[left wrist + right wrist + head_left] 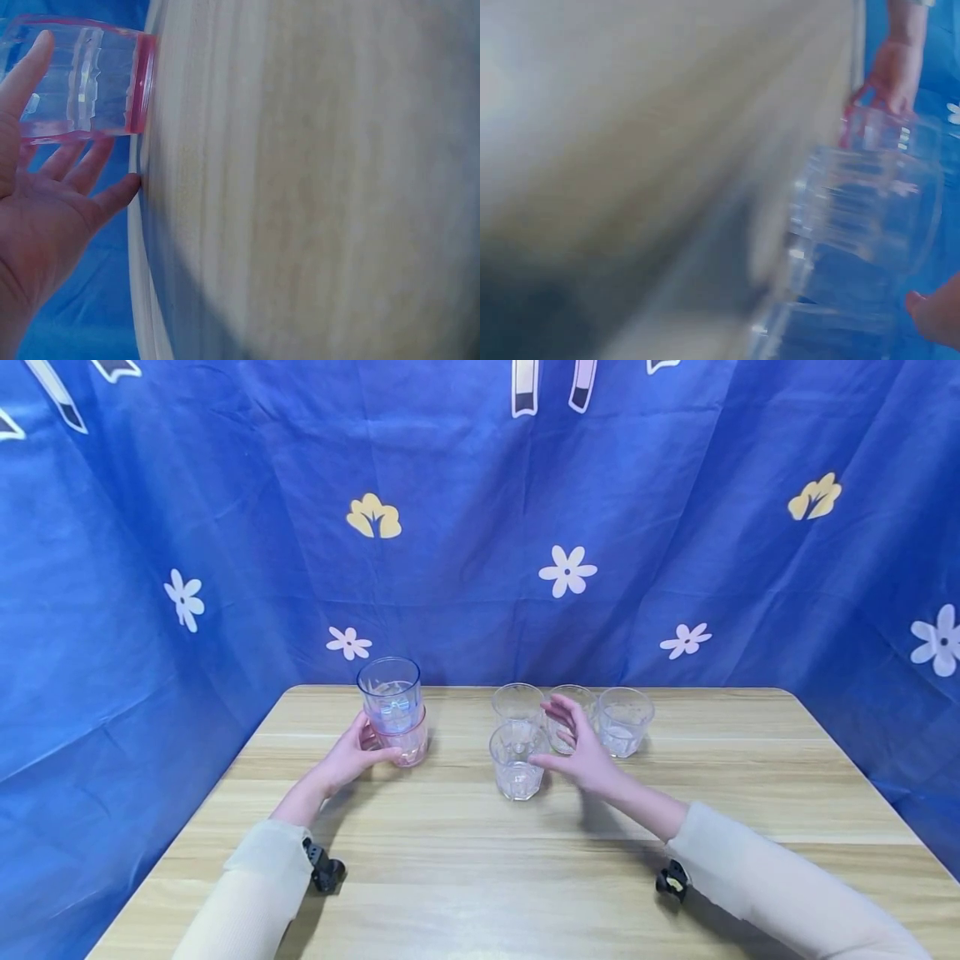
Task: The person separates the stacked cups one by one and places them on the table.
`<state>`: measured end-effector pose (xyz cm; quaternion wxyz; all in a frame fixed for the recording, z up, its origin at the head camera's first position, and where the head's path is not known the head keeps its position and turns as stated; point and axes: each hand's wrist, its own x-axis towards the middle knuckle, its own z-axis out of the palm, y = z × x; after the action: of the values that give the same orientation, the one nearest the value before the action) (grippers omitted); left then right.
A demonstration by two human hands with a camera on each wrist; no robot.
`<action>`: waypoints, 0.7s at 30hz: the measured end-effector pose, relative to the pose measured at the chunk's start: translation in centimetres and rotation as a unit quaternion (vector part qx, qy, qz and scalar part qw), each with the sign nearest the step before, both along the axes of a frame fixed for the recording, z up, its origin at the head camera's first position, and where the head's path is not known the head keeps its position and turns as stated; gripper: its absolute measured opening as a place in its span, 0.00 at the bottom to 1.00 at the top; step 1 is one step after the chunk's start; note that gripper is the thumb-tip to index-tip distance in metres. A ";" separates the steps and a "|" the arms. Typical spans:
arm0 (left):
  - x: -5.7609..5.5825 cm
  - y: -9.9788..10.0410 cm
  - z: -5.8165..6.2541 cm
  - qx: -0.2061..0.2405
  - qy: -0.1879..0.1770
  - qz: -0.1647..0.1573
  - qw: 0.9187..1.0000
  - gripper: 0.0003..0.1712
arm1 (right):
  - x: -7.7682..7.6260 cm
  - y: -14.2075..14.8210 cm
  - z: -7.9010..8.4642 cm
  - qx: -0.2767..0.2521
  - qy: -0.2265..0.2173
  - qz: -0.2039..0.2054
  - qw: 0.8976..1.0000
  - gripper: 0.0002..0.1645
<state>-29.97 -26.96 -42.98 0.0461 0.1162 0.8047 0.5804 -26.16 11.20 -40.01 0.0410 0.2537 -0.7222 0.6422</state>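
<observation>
On the left of the table, a blue-rimmed clear glass [391,693] sits inside a pink glass [411,745]. My left hand [352,762] holds the pink glass, thumb in front and fingers on its far left side. In the left wrist view, the pink glass [90,82] lies between thumb and fingers, the little finger apart from it. My right hand [588,760] is spread beside a clear glass [517,764], its thumb at the right side; contact cannot be told. Behind its fingers stands another clear glass [573,702], partly hidden. The right wrist view is blurred.
Two more clear glasses stand near the back edge, one behind the front glass [517,700] and one farther right [625,722]. A blue patterned curtain [465,527] hangs behind and beside the wooden table [480,877].
</observation>
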 end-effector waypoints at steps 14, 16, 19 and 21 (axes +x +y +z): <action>0.0 0.1 0.0 -0.003 0.005 0.004 1.000 0.53 | -1.5 -7.1 4.4 -0.041 0.003 0.030 0.999 0.52; -0.1 0.2 -0.1 -0.003 0.006 0.003 1.000 0.53 | -1.7 -8.4 4.4 -0.040 -0.005 0.032 0.999 0.52; -0.1 0.1 -0.1 0.000 0.003 0.004 1.000 0.54 | -2.0 -10.2 4.2 -0.038 -0.015 0.031 0.999 0.52; -0.1 0.1 -0.1 0.000 0.001 0.004 1.000 0.54 | -2.3 -11.3 4.0 -0.034 -0.020 0.025 0.999 0.53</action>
<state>-30.08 -26.85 -43.09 0.0425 0.1135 0.8055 0.5801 -28.44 -0.15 -36.04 0.0191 0.2567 -0.6944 0.6720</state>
